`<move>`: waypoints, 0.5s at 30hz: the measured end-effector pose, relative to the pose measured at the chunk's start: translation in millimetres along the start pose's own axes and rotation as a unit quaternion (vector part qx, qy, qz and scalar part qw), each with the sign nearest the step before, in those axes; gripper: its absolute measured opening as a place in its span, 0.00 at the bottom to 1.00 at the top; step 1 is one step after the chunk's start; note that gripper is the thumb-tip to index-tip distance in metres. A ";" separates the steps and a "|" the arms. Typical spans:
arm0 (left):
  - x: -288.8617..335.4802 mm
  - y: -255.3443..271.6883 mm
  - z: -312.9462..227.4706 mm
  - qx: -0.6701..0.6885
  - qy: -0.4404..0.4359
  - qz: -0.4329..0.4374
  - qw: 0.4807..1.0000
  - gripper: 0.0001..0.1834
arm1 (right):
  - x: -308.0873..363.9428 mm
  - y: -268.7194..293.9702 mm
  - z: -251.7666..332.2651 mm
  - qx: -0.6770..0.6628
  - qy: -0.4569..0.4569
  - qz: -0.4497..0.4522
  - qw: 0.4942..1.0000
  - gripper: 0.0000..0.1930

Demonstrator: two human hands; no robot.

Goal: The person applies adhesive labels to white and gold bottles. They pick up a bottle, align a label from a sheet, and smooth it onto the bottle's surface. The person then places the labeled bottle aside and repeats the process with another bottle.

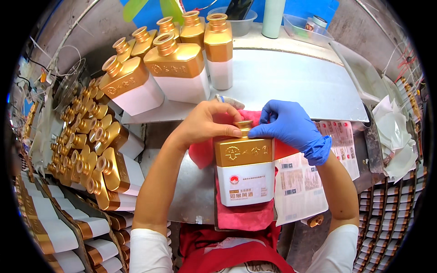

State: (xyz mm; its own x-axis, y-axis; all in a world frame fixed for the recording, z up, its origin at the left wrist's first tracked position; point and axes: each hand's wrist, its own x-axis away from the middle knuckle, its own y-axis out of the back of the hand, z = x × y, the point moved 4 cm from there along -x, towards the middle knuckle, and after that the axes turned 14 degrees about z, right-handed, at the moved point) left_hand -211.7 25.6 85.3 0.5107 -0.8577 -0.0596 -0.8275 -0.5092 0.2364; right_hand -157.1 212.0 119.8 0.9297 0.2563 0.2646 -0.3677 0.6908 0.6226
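Observation:
A white flat-sided bottle [246, 175] with a gold shoulder and neck lies before me, its neck pointing away and a printed label on its front. Under it is a pinkish-red cloth [236, 219]. My bare left hand [207, 120] has thumb and fingers closed at the left of the neck. On the neck's other side, my right hand [287, 126], in a blue glove, presses its thumb in with the fingers curled. Anything small between the fingertips is hidden. To the right of the bottle lie printed label sheets [296, 189].
Several gold-and-white bottles [177, 84] stand at the back left of the metal tabletop [287, 86]. More bottles [111, 170] crowd the left side. White paper scraps [393, 132] lie at right, above stacked rows of bottles [387, 204]. A pale green cylinder [273, 18] and plastic tubs [307, 32] stand behind.

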 end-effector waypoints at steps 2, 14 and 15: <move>1.5 1.4 -0.5 -0.001 0.019 0.004 1.000 0.13 | -5.0 0.9 0.6 0.027 -0.001 0.009 1.000 0.20; 2.2 4.8 -2.6 0.029 0.039 0.062 0.997 0.13 | -12.2 9.1 -7.5 0.023 -0.005 0.015 1.000 0.21; 2.8 3.7 -2.1 0.019 0.029 0.052 0.998 0.12 | -11.7 7.5 -6.0 0.030 -0.007 0.012 0.999 0.20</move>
State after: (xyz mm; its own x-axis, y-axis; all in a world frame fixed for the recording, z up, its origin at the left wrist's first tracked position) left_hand -212.9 21.4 88.1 0.4339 -0.9007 0.0191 -0.8843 -0.4217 0.2005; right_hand -170.6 218.2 116.9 0.9202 0.2623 0.2905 -0.3911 0.6426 0.6589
